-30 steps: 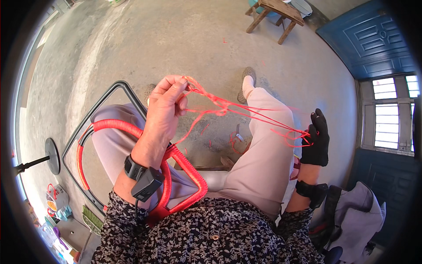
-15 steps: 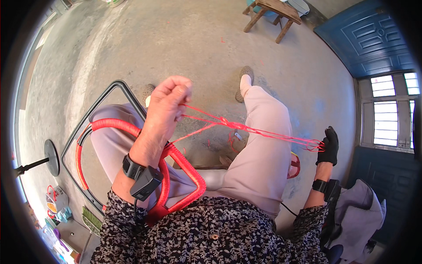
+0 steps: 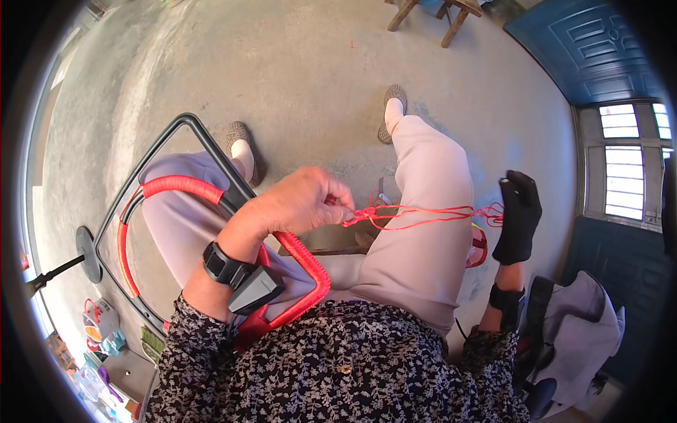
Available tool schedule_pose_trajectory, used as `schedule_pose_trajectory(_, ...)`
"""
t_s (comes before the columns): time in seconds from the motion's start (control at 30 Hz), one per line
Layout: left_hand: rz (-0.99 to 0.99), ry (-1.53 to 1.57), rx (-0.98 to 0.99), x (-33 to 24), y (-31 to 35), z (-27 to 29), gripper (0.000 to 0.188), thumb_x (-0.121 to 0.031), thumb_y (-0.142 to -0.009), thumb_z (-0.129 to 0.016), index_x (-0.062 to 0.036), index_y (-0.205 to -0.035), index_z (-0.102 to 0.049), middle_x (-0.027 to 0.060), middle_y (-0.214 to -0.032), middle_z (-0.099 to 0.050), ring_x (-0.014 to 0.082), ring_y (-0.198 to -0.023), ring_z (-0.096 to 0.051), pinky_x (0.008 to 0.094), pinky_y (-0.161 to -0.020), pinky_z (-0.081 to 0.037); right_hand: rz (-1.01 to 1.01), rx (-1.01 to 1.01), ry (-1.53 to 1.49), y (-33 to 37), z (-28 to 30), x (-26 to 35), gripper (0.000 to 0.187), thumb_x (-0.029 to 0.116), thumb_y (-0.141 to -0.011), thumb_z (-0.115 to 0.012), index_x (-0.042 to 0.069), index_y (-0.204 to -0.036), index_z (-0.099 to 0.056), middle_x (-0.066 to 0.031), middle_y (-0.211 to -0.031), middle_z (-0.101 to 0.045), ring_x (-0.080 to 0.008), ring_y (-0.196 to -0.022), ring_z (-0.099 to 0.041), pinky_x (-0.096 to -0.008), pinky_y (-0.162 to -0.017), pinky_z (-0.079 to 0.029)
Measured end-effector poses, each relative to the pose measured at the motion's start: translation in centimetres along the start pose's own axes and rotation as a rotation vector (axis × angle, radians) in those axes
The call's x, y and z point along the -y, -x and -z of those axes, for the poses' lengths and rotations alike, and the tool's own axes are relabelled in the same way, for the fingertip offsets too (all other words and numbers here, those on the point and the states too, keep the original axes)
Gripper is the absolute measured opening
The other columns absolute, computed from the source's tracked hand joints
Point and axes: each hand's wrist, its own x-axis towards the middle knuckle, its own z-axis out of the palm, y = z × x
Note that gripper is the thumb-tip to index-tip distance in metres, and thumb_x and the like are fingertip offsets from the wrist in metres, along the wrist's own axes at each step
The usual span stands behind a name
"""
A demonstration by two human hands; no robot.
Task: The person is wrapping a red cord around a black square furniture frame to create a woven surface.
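A bundle of thin red cord (image 3: 430, 209) stretches between my two hands above my lap. My bare left hand (image 3: 307, 201) is closed, pinching the cord's gathered, knotted end (image 3: 363, 214). Loose loops at the other end reach my right hand (image 3: 518, 218), which wears a black glove; its fingers are partly curled and hold the cord. Across my left thigh rests a black tubular metal frame (image 3: 185, 121), partly behind my left forearm. Several of its bars are wrapped tightly in red cord, including the bent bar (image 3: 317, 271) beside my left wrist.
A wooden stool (image 3: 462, 10) stands at the far edge. Beside my right thigh is a red round object (image 3: 478, 245), partly hidden. A grey cloth-covered item (image 3: 582, 324) is at the right, near blue doors (image 3: 582, 42). A round black base (image 3: 86, 254) and a bucket (image 3: 104, 321) are at the left.
My left hand has moved right and down along the cord to the knotted part, closer to my right hand. My right hand has risen slightly and turned. The view has shifted a little.
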Motion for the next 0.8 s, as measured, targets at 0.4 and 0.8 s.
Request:
schedule_pose_trajectory(0.4, -0.171, 0.675, -0.174, -0.6, 1.0, 0.5, 0.011, -0.014, -0.086, -0.065, -0.004, -0.089, -0.066, -0.0024, -0.081, -0.063, 0.0035, -0.071, -0.051, 0.02, -0.064, -0.041, -0.113, 0.92, -0.145, 3.5, -10.9, 8.9, 0.021, 0.017, -0.084, -0.065, 0.003, -0.099, -0.063, -0.0049, -0.077, -0.061, -0.0088, -0.068, -0.054, -0.0264, -0.062, -0.045)
schedule_pose_trajectory(0.8, -0.153, 0.9, -0.586, 0.6, 0.2, 1.2, 0.016, -0.018, -0.091, -0.058, -0.0038, -0.096, -0.063, 0.0036, -0.089, -0.065, 0.0081, -0.075, -0.058, 0.024, -0.066, -0.05, -0.278, 0.799, -0.39, 3.0, -10.5, 8.5, 0.012, 0.012, -0.088, -0.058, 0.001, -0.09, -0.062, 0.0016, -0.07, -0.055, -0.0035, -0.061, -0.046, -0.0208, -0.054, -0.038)
